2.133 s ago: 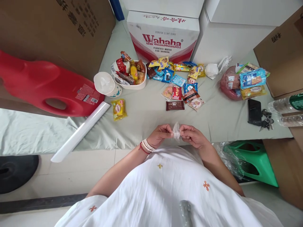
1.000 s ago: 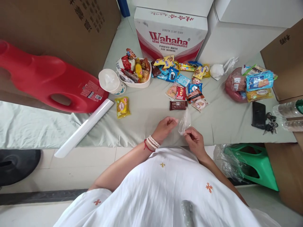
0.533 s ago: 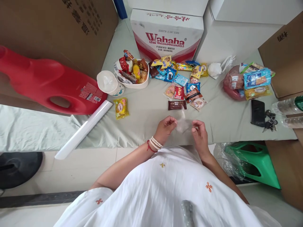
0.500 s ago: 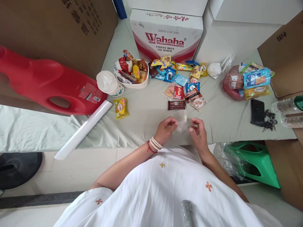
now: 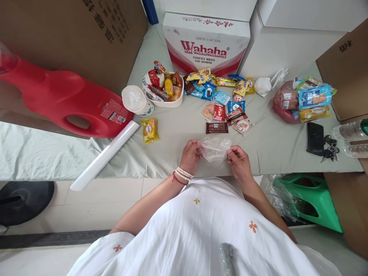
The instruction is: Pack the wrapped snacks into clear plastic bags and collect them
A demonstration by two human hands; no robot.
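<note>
A clear plastic bag (image 5: pixel 215 148) is stretched between my two hands, just above the cloth-covered table. My left hand (image 5: pixel 191 156) pinches its left end, a bead bracelet and red cord on the wrist. With thumb and fingers closed, my right hand (image 5: pixel 239 161) grips its right end. Just beyond the bag lies a dark brown wrapped bar (image 5: pixel 217 127). Past it are a red snack packet (image 5: pixel 219 112), a blue packet (image 5: pixel 236 107) and a round pale wrapped snack (image 5: pixel 243 125). To the left lies a yellow wrapped cake (image 5: pixel 150 130) by itself.
A white basket (image 5: pixel 169 102) of snacks and a paper cup (image 5: pixel 137 101) stand at the back left, beside a big red jug (image 5: pixel 66 101) and a white roll (image 5: pixel 105 156). On the right are a red bowl (image 5: pixel 283 105) of snacks, a phone (image 5: pixel 315 138) and keys (image 5: pixel 330 147).
My hands have moved apart, the left one leftward, and the plastic bag is now spread wide between them. My right hand has closed on its edge. The view has shifted slightly.
</note>
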